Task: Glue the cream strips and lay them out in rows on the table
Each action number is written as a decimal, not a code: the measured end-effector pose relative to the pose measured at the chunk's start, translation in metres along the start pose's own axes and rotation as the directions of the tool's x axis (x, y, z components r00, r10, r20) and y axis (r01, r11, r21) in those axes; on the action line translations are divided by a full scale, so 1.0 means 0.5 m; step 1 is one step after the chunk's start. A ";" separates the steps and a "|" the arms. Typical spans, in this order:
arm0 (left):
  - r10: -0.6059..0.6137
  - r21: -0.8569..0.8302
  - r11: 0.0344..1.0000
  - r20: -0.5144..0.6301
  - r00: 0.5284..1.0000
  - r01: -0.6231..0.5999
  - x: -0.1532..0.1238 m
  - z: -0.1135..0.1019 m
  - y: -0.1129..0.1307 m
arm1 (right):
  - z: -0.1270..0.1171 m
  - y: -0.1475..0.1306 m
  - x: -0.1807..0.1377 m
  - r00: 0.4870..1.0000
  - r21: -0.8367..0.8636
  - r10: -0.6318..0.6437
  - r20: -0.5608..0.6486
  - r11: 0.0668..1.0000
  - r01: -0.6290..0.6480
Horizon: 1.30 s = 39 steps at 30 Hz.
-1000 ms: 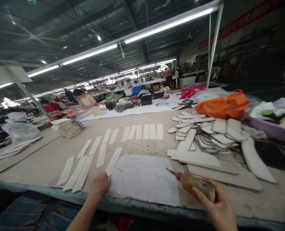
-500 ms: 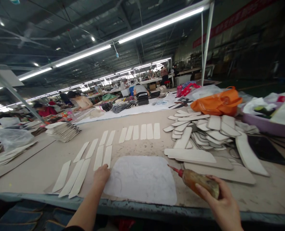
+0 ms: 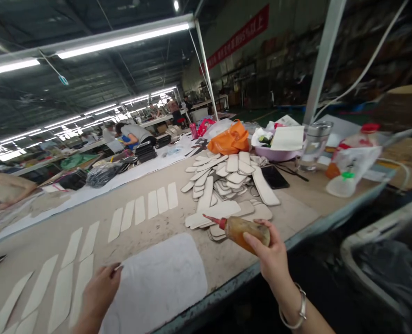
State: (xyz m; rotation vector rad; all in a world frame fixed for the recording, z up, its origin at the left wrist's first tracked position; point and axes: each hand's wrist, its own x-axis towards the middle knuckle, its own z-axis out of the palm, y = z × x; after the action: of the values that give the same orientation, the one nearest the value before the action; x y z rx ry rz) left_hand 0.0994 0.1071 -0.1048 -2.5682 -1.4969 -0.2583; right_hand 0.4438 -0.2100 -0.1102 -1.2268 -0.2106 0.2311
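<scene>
My right hand [image 3: 270, 253] grips an amber squeeze bottle [image 3: 242, 229] with a red nozzle, held above the table's front edge with the nozzle pointing left. My left hand [image 3: 99, 292] hovers at the left edge of a white, glue-crusted mat [image 3: 157, 283]; its fingers are pinched together, and I cannot make out what is between them. Cream strip pieces [image 3: 63, 278] lie in rows left of that hand. A heap of cream and grey sole-shaped pieces [image 3: 223, 181] sits behind the bottle.
Further right on the table are an orange bag [image 3: 230, 139], a purple basin [image 3: 277, 153], a black phone [image 3: 274, 176], a glass jar [image 3: 312, 146] and plastic bottles [image 3: 348, 162]. A steel post [image 3: 322, 60] rises there. Other workers sit at benches far behind.
The view has swung sharply right. My left hand lifted off the strip it touched and pinched its fingers. My right hand raised the bottle off the table edge.
</scene>
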 end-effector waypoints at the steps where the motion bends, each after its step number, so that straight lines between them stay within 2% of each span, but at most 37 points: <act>1: 0.053 -0.071 0.996 0.031 0.998 -0.051 0.016 0.006 0.047 | -0.003 0.004 0.004 1.000 0.027 0.009 -0.008 1.000 -0.009; 3: 0.200 -0.179 0.966 0.054 0.978 -0.188 0.050 0.021 0.149 | -0.008 0.014 0.012 1.000 0.069 0.021 -0.018 0.997 -0.019; 5: 0.322 -0.213 0.929 0.057 0.945 -0.303 0.084 0.041 0.244 | -0.013 0.022 0.018 0.999 0.087 0.033 -0.017 0.996 -0.031; 8: 0.425 -0.233 0.888 0.087 0.901 -0.397 0.129 0.072 0.347 | -0.019 0.027 0.022 0.999 0.091 0.050 -0.016 0.995 -0.048; 11: 0.508 -0.246 0.847 0.115 0.854 -0.471 0.158 0.093 0.400 | -0.022 0.027 0.024 0.998 0.075 0.056 -0.027 0.996 -0.054; 15: 0.595 -0.236 0.796 0.139 0.792 -0.557 0.176 0.099 0.419 | -0.019 0.030 0.025 0.997 0.060 0.068 -0.024 0.996 -0.067; 17: 0.600 -0.213 0.794 0.129 0.789 -0.569 0.178 0.095 0.417 | -0.015 0.033 0.023 0.997 0.055 0.079 -0.020 0.995 -0.078; 19: 0.572 -0.179 0.815 0.092 0.815 -0.552 0.173 0.087 0.406 | -0.011 0.037 0.019 0.996 0.054 0.089 -0.013 0.995 -0.088; 23: 0.492 -0.129 0.862 -0.028 0.870 -0.491 0.120 0.051 0.344 | -0.004 0.050 0.006 0.994 0.028 0.107 0.017 0.994 -0.107; 27: 0.441 -0.111 0.882 -0.148 0.885 -0.458 -0.011 0.016 0.230 | 0.006 0.066 -0.017 0.988 -0.034 0.104 0.111 0.994 -0.101; 30: 0.461 -0.096 0.863 -0.249 0.852 -0.496 -0.131 0.014 0.144 | 0.026 0.073 -0.046 0.971 -0.099 0.122 0.204 0.990 -0.104; 32: 0.458 -0.121 0.858 -0.256 0.851 -0.499 -0.200 0.023 0.105 | 0.044 0.077 -0.072 0.955 -0.151 0.130 0.267 0.984 -0.092; 34: 0.450 -0.174 0.854 -0.226 0.864 -0.490 -0.249 0.034 0.085 | 0.063 0.083 -0.101 0.934 -0.213 0.098 0.344 0.977 -0.024; 36: 0.442 -0.240 0.844 -0.193 0.876 -0.479 -0.276 0.046 0.076 | 0.079 0.093 -0.131 0.898 -0.264 0.008 0.439 0.957 0.121; 39: 0.440 -0.329 0.810 -0.208 0.874 -0.486 -0.285 0.061 0.072 | 0.098 0.108 -0.174 0.798 -0.292 -0.136 0.587 0.884 0.365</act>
State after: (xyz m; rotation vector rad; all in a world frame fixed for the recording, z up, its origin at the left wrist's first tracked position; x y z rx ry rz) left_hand 0.0638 -0.0241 -0.1684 -3.0415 -0.7862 -0.6738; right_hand 0.3434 -0.1734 -0.1483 -1.4902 -0.9700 0.3137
